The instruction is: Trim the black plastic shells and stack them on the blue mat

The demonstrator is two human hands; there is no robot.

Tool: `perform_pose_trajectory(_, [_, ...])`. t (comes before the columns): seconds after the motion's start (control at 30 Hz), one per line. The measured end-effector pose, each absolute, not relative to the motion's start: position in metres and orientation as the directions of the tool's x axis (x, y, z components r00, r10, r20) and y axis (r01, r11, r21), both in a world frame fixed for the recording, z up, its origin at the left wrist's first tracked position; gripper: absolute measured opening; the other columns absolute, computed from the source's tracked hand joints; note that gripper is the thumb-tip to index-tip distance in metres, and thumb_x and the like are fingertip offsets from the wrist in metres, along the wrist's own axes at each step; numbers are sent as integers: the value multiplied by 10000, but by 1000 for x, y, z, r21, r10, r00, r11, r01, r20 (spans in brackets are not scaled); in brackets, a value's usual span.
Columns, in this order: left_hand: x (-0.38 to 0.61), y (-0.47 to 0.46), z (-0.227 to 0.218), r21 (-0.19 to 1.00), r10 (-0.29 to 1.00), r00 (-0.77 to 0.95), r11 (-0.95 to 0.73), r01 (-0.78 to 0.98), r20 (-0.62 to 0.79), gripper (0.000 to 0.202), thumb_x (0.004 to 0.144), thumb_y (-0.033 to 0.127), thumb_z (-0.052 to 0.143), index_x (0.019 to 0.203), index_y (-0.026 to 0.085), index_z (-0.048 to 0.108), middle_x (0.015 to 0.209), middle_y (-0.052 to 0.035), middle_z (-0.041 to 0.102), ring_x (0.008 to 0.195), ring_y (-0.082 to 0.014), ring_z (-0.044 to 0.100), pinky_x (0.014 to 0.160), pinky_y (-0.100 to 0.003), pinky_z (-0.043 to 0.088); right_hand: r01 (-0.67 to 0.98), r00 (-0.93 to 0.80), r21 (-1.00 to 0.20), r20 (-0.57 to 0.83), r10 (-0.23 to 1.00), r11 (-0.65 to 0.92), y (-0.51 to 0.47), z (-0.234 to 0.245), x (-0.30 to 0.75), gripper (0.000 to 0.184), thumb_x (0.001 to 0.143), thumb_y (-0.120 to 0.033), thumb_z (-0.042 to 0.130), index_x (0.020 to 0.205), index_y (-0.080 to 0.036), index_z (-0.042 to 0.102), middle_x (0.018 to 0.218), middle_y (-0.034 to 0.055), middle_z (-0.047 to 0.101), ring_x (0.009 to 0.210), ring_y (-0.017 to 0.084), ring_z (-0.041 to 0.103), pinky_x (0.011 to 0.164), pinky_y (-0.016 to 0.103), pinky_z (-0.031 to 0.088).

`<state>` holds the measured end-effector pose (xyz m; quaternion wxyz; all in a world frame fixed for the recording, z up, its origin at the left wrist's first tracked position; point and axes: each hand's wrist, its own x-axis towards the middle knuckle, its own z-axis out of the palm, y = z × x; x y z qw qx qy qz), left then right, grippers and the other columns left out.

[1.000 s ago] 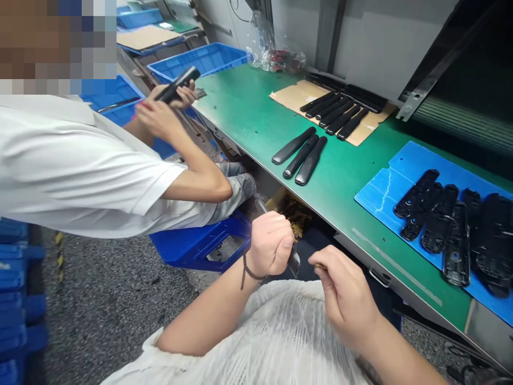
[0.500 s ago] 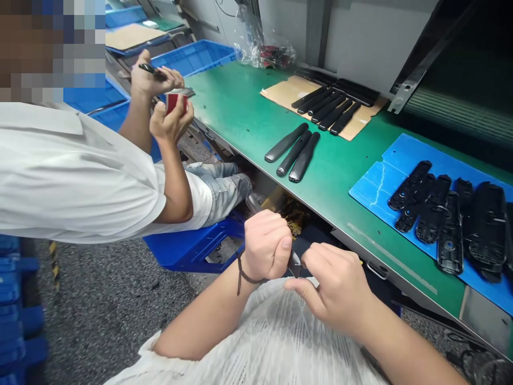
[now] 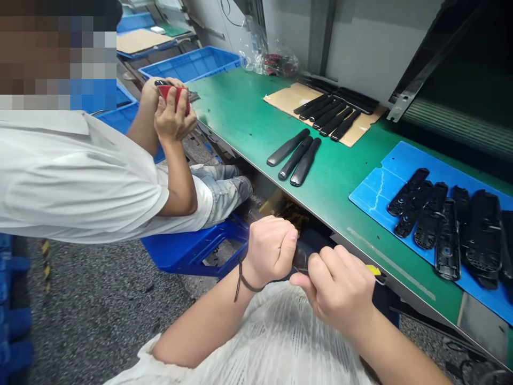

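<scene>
Left grip (image 3: 271,251) is closed in a fist around a slim dark handle (image 3: 300,259), its long axis slanting down and rightward, tip toward the right grip (image 3: 340,289), whose fingers curl around a small yellow-tipped piece (image 3: 374,270) beside the green table (image 3: 240,101).

Black plastic casings (image 3: 447,240) on a blue mat (image 3: 401,171), green bench (image 3: 240,107)

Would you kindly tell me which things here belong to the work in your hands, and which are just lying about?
In use:
left hand gripping a slim dark part
right hand closed at it, near a small yellow-tipped item

Lying about:
three long black bars on the green workbench
black moulded casings on a blue mat
blue plastic crate
</scene>
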<state>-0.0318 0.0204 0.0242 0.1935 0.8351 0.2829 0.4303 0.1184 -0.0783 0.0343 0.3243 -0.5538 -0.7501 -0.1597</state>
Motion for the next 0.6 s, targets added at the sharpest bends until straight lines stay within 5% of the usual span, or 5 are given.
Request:
perform_pose_trajectory(0.17, [-29, 14, 26, 634, 763, 462, -640, 434, 453, 443, 1019, 228, 411, 585, 201, 328, 529, 23, 386, 504, -119, 331, 563, -331, 239, 957, -161, -62, 698, 697, 284, -75, 33, 121, 569, 1101, -553, 325, 676, -212, 488, 603, -3, 397, 637, 171, 274, 598, 359, 165])
perform_pose_trajectory(0.33, [-26, 12, 38, 667, 887, 442, -409, 622, 132, 538, 1039, 345, 387, 527, 186, 348, 483, 11, 418, 469, -117, 334, 541, -330, 182, 944, -227, -5, 716, 660, 330, -69, 27, 129, 542, 1065, -537, 495, 633, -217, 426, 576, -17, 363, 613, 157, 261, 596, 364, 142])
perform_pose_trajectory(0.53, [-26, 18, 46, 601, 911, 412, -330, 728, 2, 565, 1039, 395, 362, 514, 188, 385, 499, -7, 453, 480, -136, 343, 561, -337, 169, 813, -287, -239, 628, 723, 531, -65, 27, 147, 185, 1043, -254, 559, 866, -208, 594, 661, -12, 498, 635, 150, 377, 597, 329, 247])
perform_pose_trajectory(0.6, [-26, 18, 46, 580, 915, 404, -337, 742, 15, 562, 1038, 395, 362, 516, 189, 398, 503, -14, 470, 480, -140, 364, 566, -341, 164, 813, -252, -306, 582, 773, 495, -64, 30, 150, 155, 1042, -327, 579, 1016, -180, 618, 730, 10, 554, 673, 157, 438, 613, 321, 294])
